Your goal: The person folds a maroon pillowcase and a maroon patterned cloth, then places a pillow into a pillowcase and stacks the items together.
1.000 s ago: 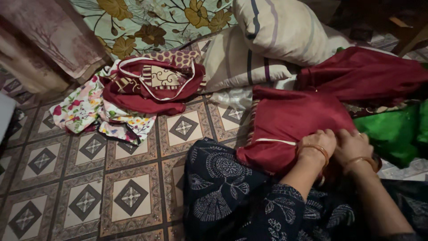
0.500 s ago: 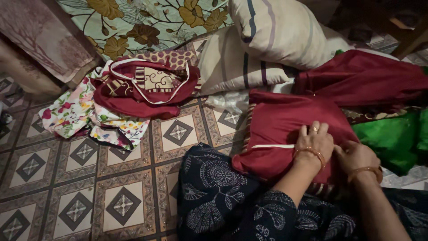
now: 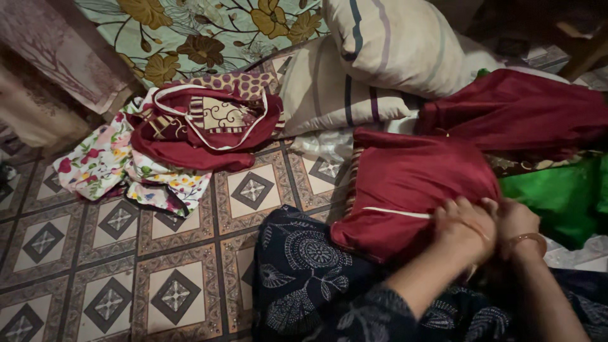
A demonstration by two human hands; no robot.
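Together, both hands, left hand [image 3: 465, 229] and right hand [image 3: 516, 221], pressed side by side on the near right corner of the maroon cloth [image 3: 411, 183], fingers curled into its folds, its length running leftward from them across the tiled floor [image 3: 126, 253].

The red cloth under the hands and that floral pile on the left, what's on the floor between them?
In the head view, only bare patterned floor tiles lie between the red cloth and the floral pile.

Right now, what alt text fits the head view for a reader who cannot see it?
Both hands, left hand and right hand, press on a folded maroon cloth in the person's lap, above a patterned tile floor. Striped pillows and a green cloth lie nearby.
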